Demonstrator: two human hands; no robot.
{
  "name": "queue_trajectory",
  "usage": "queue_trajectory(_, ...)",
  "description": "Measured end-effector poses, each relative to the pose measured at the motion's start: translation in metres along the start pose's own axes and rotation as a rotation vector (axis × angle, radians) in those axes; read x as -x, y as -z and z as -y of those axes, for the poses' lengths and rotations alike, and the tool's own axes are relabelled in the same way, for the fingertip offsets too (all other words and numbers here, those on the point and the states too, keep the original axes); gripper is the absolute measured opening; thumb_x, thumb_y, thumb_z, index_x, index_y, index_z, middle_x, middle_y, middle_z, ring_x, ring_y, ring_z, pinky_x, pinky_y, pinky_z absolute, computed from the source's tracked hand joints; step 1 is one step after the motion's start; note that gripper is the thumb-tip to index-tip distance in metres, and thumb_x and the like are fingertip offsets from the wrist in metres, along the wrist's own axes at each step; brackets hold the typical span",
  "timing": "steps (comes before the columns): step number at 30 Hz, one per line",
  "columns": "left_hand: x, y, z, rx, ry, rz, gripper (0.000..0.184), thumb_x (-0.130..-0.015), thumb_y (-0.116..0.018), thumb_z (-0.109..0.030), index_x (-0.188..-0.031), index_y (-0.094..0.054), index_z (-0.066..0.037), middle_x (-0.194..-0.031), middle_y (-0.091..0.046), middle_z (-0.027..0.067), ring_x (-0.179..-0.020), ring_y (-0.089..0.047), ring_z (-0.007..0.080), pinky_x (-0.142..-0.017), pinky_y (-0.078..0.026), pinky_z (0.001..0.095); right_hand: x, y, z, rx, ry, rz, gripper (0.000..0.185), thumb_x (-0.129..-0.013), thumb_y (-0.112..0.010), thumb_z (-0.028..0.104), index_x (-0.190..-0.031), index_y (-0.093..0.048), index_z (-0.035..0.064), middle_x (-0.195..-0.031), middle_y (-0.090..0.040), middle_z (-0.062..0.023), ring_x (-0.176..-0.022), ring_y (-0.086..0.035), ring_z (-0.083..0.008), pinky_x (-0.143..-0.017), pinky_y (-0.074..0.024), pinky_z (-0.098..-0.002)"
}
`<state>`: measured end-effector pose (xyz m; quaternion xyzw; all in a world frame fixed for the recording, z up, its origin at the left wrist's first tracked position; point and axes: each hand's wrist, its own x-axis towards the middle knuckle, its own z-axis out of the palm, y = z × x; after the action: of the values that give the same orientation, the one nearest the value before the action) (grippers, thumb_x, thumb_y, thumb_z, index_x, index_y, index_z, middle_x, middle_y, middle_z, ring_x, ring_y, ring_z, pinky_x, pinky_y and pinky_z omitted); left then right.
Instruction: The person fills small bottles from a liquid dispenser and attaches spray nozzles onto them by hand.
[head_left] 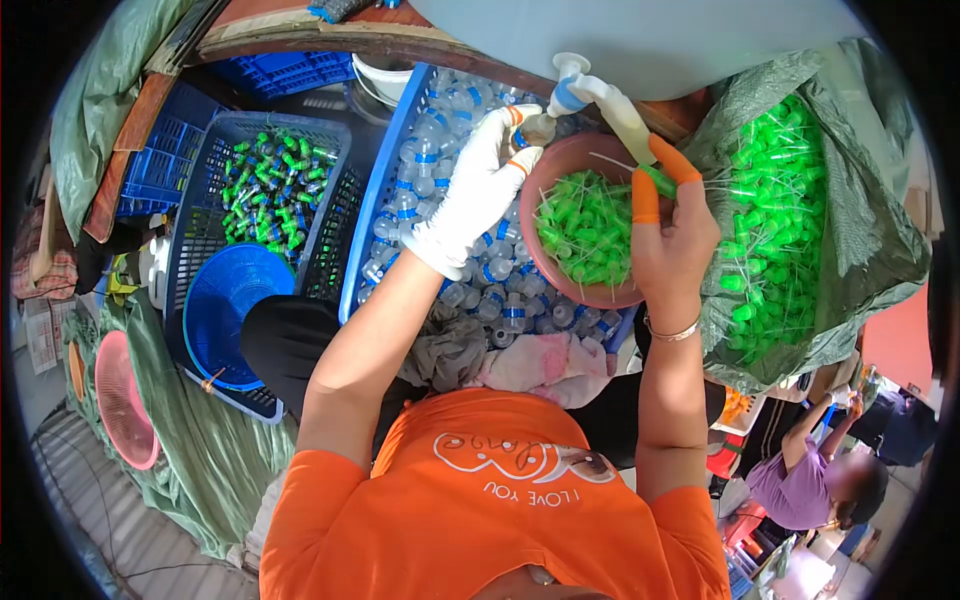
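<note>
- In the upper middle of the frame, the left hand (482,190), in a white glove with orange-covered fingertips, has its fingers closed around a small clear bottle (538,130).
- The bottle is above the blue crate (377,215), just left of the pink bowl (532,232).
- Right of it, the right hand (675,235) is bare apart from orange covers on the thumb and index finger, which pinch a green cap (657,179) at the bowl's upper right edge.
- Between the hands, a white curved pipe (618,112) comes from a pale tank (530,35) at the top.
- The bowl holds green caps with thin pale stems; the crate holds many clear bottles with blue bands.
- At right, a green sack (880,250) holds more green caps.
- At upper left, a dark basket (335,135) holds green-topped bottles, with a blue basin (235,320) below them.
- At lower right is another person (800,490) in purple.
</note>
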<state>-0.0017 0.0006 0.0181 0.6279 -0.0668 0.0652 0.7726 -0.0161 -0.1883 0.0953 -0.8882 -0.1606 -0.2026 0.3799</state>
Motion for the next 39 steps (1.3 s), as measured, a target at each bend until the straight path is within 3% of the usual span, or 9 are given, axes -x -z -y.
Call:
queue_trajectory(6,-0.001,0.001,0.003,-0.001,0.008,-0.004,0.040,-0.088,-0.054,0.003,-0.128,-0.046,0.000,-0.116,-0.057,0.0071,-0.100,-0.055,0.0117,-0.089,-0.046,0.0261,-0.002,-0.003,0.001,0.016,0.036,-0.001,0.032,-0.089,-0.062,0.001,-0.120,-0.058,-0.0009,-0.091,-0.065,-0.0020,-0.061,-0.046,0.0001,-0.052,-0.0396,-0.0174)
queue_trajectory(10,0.000,0.001,0.004,0.029,0.045,-0.014,0.038,-0.089,-0.055,0.003,-0.126,-0.048,-0.002,-0.115,-0.057,0.0049,-0.104,-0.054,0.0119,-0.092,-0.043,0.0267,-0.003,-0.004,0.000,-0.001,0.060,-0.083,0.032,-0.083,-0.067,0.007,-0.115,-0.063,0.0065,-0.060,-0.050,-0.0063,-0.041,-0.041,-0.0136,-0.041,-0.0336,-0.0297)
queue_trajectory(13,0.000,0.001,0.004,0.011,0.034,-0.029,0.038,-0.089,-0.054,0.003,-0.126,-0.049,-0.002,-0.115,-0.057,0.0050,-0.104,-0.054,0.0116,-0.092,-0.043,0.0267,-0.001,0.001,0.003,0.029,-0.005,0.019,0.032,-0.089,-0.062,0.002,-0.121,-0.059,0.0015,-0.090,-0.065,-0.0018,-0.059,-0.046,-0.0007,-0.051,-0.0398,-0.0181)
queue_trajectory(18,-0.001,0.000,0.005,0.035,0.006,-0.039,0.038,-0.089,-0.055,0.003,-0.126,-0.049,-0.002,-0.115,-0.057,0.0047,-0.104,-0.054,0.0118,-0.092,-0.044,0.0266,-0.002,0.002,0.003,0.038,-0.045,0.043,0.033,-0.088,-0.063,0.003,-0.121,-0.059,0.0014,-0.091,-0.065,-0.0022,-0.060,-0.047,-0.0008,-0.052,-0.0406,-0.0180)
queue_trajectory(21,-0.001,0.003,0.013,-0.043,-0.021,-0.047,0.038,-0.089,-0.054,0.003,-0.126,-0.049,-0.002,-0.115,-0.056,0.0055,-0.104,-0.054,0.0127,-0.092,-0.044,0.0264,-0.003,-0.002,0.000,0.023,0.086,-0.093,0.035,-0.083,-0.068,0.009,-0.117,-0.061,0.0051,-0.060,-0.051,-0.0068,-0.042,-0.045,-0.0159,-0.042,-0.0359,-0.0304)
queue_trajectory(26,0.009,0.013,0.020,-0.385,-0.150,-0.043,0.037,-0.088,-0.054,0.004,-0.124,-0.050,-0.003,-0.114,-0.055,0.0062,-0.103,-0.055,0.0134,-0.091,-0.045,0.0266,0.012,-0.011,0.002,-0.215,0.181,-0.249,0.036,-0.082,-0.068,0.009,-0.117,-0.058,0.0030,-0.061,-0.052,-0.0072,-0.044,-0.048,-0.0177,-0.043,-0.0372,-0.0312)
queue_trajectory(30,0.030,0.011,0.007,-0.560,-0.168,0.127,0.036,-0.088,-0.053,0.003,-0.124,-0.049,-0.003,-0.112,-0.053,0.0062,-0.099,-0.055,0.0143,-0.088,-0.046,0.0270,0.028,-0.014,-0.001,-0.079,0.043,0.026,0.031,-0.083,-0.068,0.010,-0.111,-0.057,0.0020,-0.064,-0.055,-0.0088,-0.049,-0.054,-0.0185,-0.045,-0.0399,-0.0312)
queue_trajectory(37,0.048,0.004,-0.007,0.139,0.310,0.349,0.040,-0.089,-0.051,0.000,-0.128,-0.042,-0.003,-0.112,-0.052,0.0058,-0.097,-0.052,0.0119,-0.085,-0.044,0.0251,0.038,-0.016,-0.012,-0.030,0.018,0.139,0.023,-0.081,-0.069,0.010,-0.100,-0.057,0.0033,-0.070,-0.058,-0.0119,-0.052,-0.056,-0.0225,-0.047,-0.0420,-0.0338)
queue_trajectory(39,0.048,0.004,-0.001,0.124,0.275,0.328,0.040,-0.089,-0.051,0.000,-0.128,-0.042,-0.003,-0.112,-0.052,0.0059,-0.097,-0.052,0.0112,-0.085,-0.044,0.0246,0.037,-0.011,-0.009,-0.101,-0.006,0.106,0.022,-0.083,-0.068,0.008,-0.101,-0.057,0.0028,-0.070,-0.058,-0.0093,-0.053,-0.054,-0.0168,-0.048,-0.0415,-0.0302)
